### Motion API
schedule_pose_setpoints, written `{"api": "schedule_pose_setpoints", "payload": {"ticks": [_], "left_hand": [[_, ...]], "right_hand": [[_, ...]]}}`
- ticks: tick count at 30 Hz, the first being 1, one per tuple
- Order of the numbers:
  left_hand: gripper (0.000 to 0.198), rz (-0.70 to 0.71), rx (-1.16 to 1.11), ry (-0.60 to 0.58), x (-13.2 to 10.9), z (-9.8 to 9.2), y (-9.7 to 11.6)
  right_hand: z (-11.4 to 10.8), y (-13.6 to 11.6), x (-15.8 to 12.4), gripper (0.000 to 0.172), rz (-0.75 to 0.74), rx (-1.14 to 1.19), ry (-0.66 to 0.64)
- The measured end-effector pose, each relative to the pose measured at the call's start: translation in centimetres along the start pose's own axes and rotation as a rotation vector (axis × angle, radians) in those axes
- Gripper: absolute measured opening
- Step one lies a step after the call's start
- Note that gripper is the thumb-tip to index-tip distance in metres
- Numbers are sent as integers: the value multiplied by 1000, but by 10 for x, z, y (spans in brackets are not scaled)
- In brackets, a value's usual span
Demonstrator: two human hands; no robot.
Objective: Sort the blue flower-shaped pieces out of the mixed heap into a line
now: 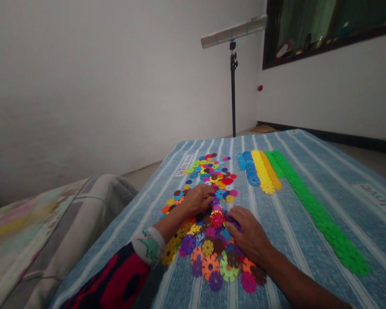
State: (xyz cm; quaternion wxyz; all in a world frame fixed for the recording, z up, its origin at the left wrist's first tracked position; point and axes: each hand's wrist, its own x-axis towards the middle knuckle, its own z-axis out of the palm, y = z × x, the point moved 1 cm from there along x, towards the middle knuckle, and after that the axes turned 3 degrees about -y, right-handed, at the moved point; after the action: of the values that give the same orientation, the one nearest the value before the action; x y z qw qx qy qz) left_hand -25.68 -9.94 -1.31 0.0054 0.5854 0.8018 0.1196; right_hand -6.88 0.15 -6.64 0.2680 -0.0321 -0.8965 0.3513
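A pile of mixed-colour notched plastic building discs [210,267] lies on the striped blue cloth between my hands. My left hand [197,200] reaches into the middle of the pile, fingers bent and pinched together beside purple discs; what they hold, if anything, is hidden. At the pile's right side, my right hand [248,228] is curled around purple building discs [233,222], their edges showing between thumb and fingers. A red disc [216,219] lies between the two hands. Below them are orange, purple, yellow and lime discs.
Right of the pile, overlapping discs form colour rows: blue [251,171], yellow [263,174], orange [271,171] and a long green row [324,221]. A bed-like padded surface [93,214] stands at left. Behind the table rises a black stand [233,94] with a light panel.
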Motion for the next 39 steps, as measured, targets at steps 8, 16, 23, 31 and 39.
{"api": "schedule_pose_setpoints", "payload": {"ticks": [8,16,23,31,39], "left_hand": [[20,-3,93,47,-36,5,-8],[19,-79,93,105,-62,4,-21],[21,-173,109,152,-73,5,-25],[26,-141,106,173,-76,4,-26],[19,41,-32,174,-73,0,13]], "right_hand": [[0,3,-2,9,-3,12,-23],[-3,-1,-2,13,42,62,-45],[-12,-1,-1,29,125,180,-34],[-17,0,-1,34,211,224,-13],[-18,2,-1,37,274,273,10]]}}
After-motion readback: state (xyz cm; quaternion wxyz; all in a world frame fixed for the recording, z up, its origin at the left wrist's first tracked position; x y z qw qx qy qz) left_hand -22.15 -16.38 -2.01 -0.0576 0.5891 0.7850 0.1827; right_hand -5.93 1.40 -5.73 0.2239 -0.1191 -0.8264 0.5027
